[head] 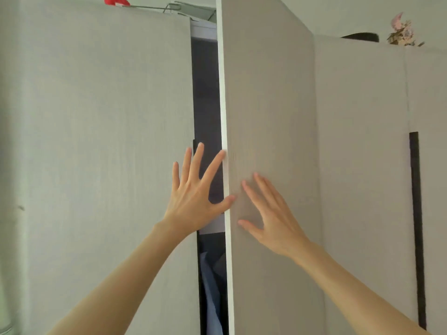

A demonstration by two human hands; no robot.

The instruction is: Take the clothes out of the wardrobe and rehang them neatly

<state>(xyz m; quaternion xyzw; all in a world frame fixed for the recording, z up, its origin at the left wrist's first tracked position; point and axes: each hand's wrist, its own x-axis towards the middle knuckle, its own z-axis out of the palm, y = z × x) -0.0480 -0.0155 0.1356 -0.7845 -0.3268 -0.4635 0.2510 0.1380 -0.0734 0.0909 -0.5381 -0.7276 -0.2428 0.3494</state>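
Note:
A grey wardrobe fills the view. Its left door [101,153] is closed, and the middle door [271,105] stands ajar, its white edge turned toward me. My left hand [196,194] is spread wide in front of the dark gap, index finger and thumb touching the door's white edge. My right hand [268,216] lies flat with straight fingers on the outer face of the ajar door. Through the gap, low down, I see pale blue clothes [210,293] hanging inside. Most of the inside is hidden.
Another closed wardrobe door [362,165] with a long black handle strip [417,226] is on the right. On top of the wardrobe lie a red object [116,0], a metal hanger [169,7] and dried flowers [401,30].

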